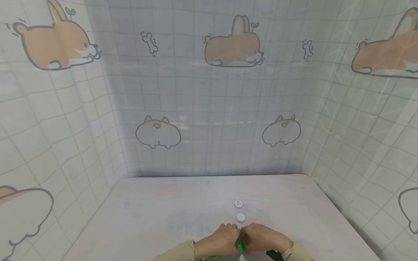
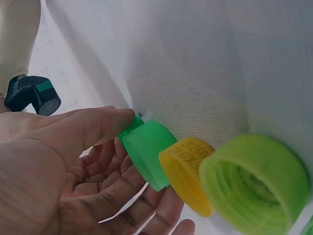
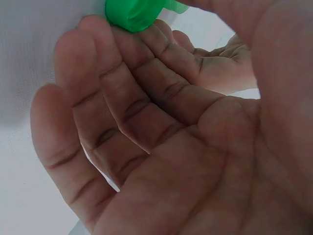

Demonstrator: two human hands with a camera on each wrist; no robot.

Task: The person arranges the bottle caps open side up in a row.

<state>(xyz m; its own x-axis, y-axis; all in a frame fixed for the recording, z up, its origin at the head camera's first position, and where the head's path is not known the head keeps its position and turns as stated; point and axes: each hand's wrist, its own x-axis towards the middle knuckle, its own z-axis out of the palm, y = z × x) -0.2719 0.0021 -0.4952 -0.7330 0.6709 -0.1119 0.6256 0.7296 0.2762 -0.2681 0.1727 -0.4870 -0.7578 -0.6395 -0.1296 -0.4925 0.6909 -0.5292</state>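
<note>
Both hands meet low in the head view around a green bottle cap [image 1: 240, 247]. My left hand [image 1: 223, 240] has its thumb tip on a small green part beside the green bottle cap [image 2: 149, 154], its fingers behind. My right hand [image 1: 261, 237] holds the green bottle cap [image 3: 132, 14] at its index fingertip, with the thumb coming across from the other side; the thumb's tip is out of frame. Beside the green cap in the left wrist view stand a yellow cap [image 2: 188, 171] and a larger lime-green cap [image 2: 257, 186], their hollow sides showing.
Two white caps lie on the pale table [image 1: 156, 210] beyond the hands: a marked cap [image 1: 238, 204] and a plain cap [image 1: 240, 218]. Lime-green caps [image 1: 213, 257] show at the lower frame edge. A curtain [image 1: 209, 94] printed with dogs encloses the table's back and sides.
</note>
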